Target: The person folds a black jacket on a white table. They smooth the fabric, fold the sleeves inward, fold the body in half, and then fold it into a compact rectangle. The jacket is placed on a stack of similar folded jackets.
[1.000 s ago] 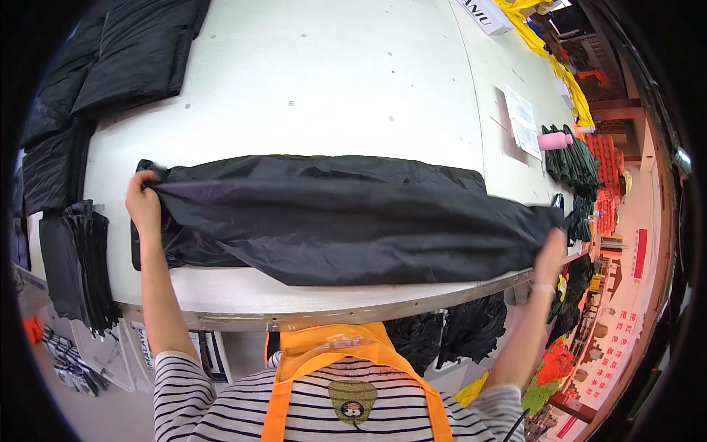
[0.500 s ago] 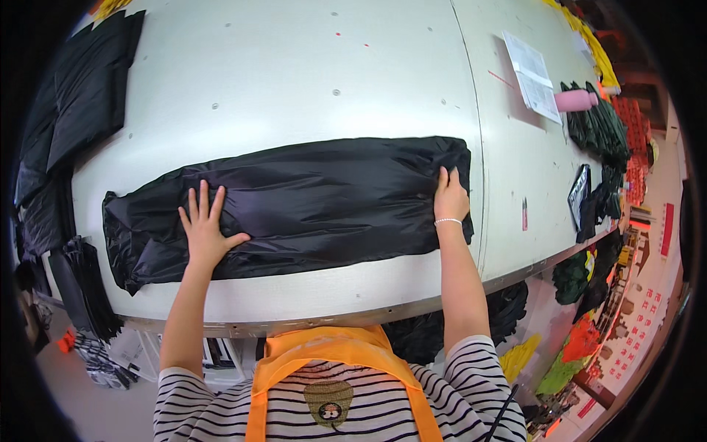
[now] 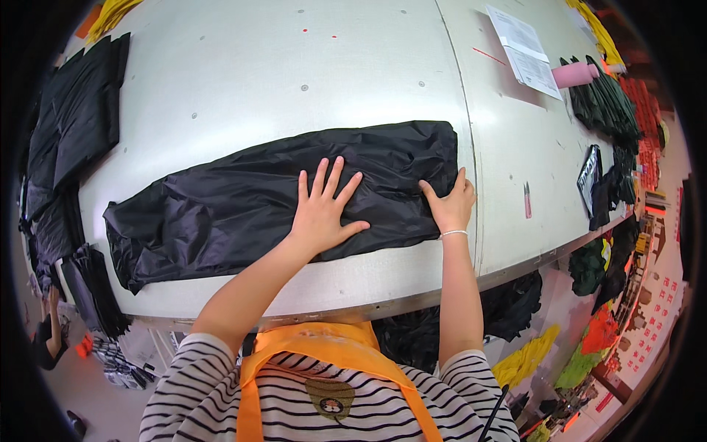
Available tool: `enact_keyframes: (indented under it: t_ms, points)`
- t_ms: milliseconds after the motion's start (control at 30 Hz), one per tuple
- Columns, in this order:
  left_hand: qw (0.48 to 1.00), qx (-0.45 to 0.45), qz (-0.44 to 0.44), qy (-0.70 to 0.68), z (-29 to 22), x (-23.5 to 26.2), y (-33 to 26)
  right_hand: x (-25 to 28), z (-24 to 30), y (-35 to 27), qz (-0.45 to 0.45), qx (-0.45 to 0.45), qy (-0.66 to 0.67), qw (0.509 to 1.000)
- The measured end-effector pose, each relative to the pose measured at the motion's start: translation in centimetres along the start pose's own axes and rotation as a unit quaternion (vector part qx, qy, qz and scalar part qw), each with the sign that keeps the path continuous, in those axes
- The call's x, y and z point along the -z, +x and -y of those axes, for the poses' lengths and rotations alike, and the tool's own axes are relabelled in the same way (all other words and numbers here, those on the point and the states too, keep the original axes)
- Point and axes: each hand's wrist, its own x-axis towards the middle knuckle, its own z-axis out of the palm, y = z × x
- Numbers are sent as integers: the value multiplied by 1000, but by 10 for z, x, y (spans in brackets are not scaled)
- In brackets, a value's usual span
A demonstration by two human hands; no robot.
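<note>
A long, folded piece of thin black fabric (image 3: 243, 199), shiny and creased, lies across the white table in front of me. My left hand (image 3: 324, 210) rests flat on its right half, palm down with the fingers spread. At the fabric's right end is my right hand (image 3: 451, 206), with a thin bracelet at the wrist. Its thumb touches the fabric and its index finger points away from me beside the edge, thumb and finger apart. The other fingers of that hand are partly hidden.
Folded black fabric (image 3: 77, 118) is stacked at the table's left. Toward the right lie a small pink-handled tool (image 3: 527, 200), paper sheets (image 3: 524, 55), a pink bottle (image 3: 574, 74) and dark green fabric (image 3: 605, 110). The table's metal edge (image 3: 412, 300) runs before my body.
My left hand has slid right across the fabric, from its left part to its right half. My right hand's thumb has spread from its fingers. The view has shifted slightly.
</note>
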Motion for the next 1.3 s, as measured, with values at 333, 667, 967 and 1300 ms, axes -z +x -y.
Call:
enact_keyframes:
  t_ms: [333, 667, 967, 1300]
  points:
    - [998, 0, -11, -67, -10, -28, 18, 118, 78, -32, 249, 127, 302, 911]
    - [602, 297, 13, -741, 130, 70, -66, -31, 268, -171, 266, 214, 19, 940]
    - [567, 369, 19, -737, 166, 27, -62, -64, 184, -112, -67, 376, -22, 924]
    - [587, 411, -18, -697, 155, 34, -62, -61, 158, -60, 184, 282, 315, 887]
